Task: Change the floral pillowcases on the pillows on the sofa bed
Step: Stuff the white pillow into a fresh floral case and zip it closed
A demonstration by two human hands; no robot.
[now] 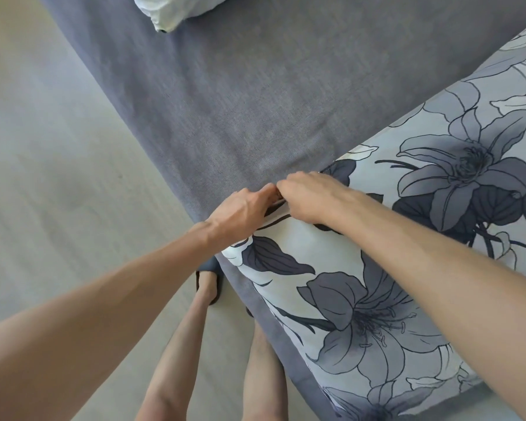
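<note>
Grey sofa bed [225, 95] held one floral pillow [377, 299]. Left hand [240, 211] and right hand [307, 196] pinched its pillowcase edge between curled fingers. Removal looked barely begun; a white pillow [176, 10] lay well beyond the fingertips.

Pale wood-grain floor [58, 153], soft daylight.

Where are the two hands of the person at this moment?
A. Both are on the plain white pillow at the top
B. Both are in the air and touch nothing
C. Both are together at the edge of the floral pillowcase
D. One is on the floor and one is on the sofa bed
C: the left hand and right hand meet at the edge of the grey-and-white floral pillowcase, fingers curled on its fabric.
</note>
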